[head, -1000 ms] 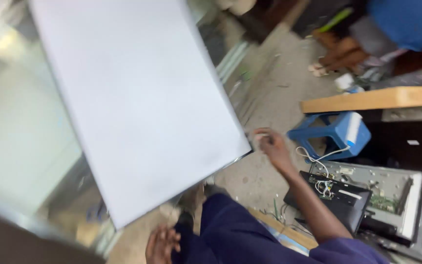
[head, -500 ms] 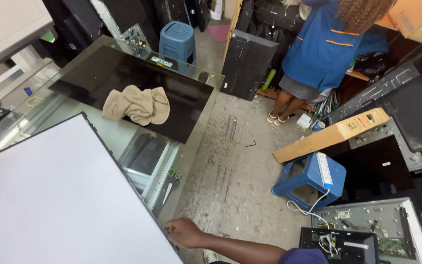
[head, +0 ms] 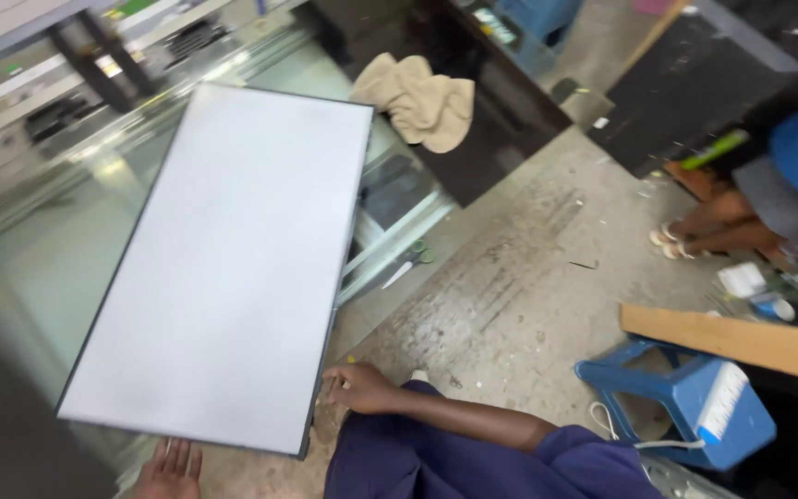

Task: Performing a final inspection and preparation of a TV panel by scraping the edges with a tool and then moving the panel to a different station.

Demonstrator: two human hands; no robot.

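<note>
A large white flat panel (head: 223, 268) with a thin dark frame lies tilted over a glass-topped table (head: 39, 249). My right hand (head: 357, 388) curls against the panel's right edge near its lower corner, arm in a purple sleeve. At the bottom of the view my left hand (head: 168, 467) is partly cut off. Its fingers are stretched out and apart, with the tips at the panel's near edge. Whether they reach under the panel is hidden.
A beige cloth (head: 422, 102) lies on a black screen (head: 501, 120) beyond the panel. Scissors (head: 408, 263) lie by the table's edge. A blue plastic stool (head: 685, 397) and a wooden plank (head: 741, 342) are on the concrete floor at right. Another person (head: 768, 185) sits at far right.
The view has swung, and the panel now lies lengthwise away from me over the glass table. My right hand stays at the panel's edge near its corner. My left hand has come into view.
</note>
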